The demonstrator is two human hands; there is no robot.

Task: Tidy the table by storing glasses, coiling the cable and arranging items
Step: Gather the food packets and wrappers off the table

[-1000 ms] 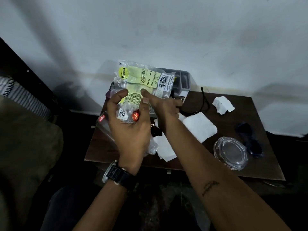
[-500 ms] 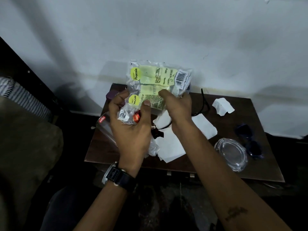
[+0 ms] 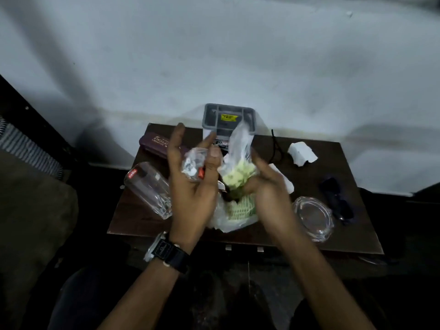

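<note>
My left hand (image 3: 190, 186) is raised over the dark brown table (image 3: 352, 239), fingers spread, with a small crumpled clear wrapper (image 3: 193, 166) with a red spot held against its thumb. Beside it, my right hand (image 3: 267, 186) grips a crumpled clear packet with yellow-green print (image 3: 238, 173). A second clear and green packet (image 3: 239, 210) lies under my hands. Dark sunglasses (image 3: 337, 198) rest at the table's right. A black cable (image 3: 275, 148) lies at the back. A maroon glasses case (image 3: 158, 144) sits at the back left.
A glass tumbler (image 3: 148, 186) lies on its side at the table's left edge. A round glass dish (image 3: 312, 217) sits front right. A grey compartment box (image 3: 228, 117) stands against the wall, with crumpled white paper (image 3: 301, 153) to its right.
The packet was held flat and upright between both hands; now it is crumpled in my right hand. My left fingers have spread off it and keep only the small wrapper.
</note>
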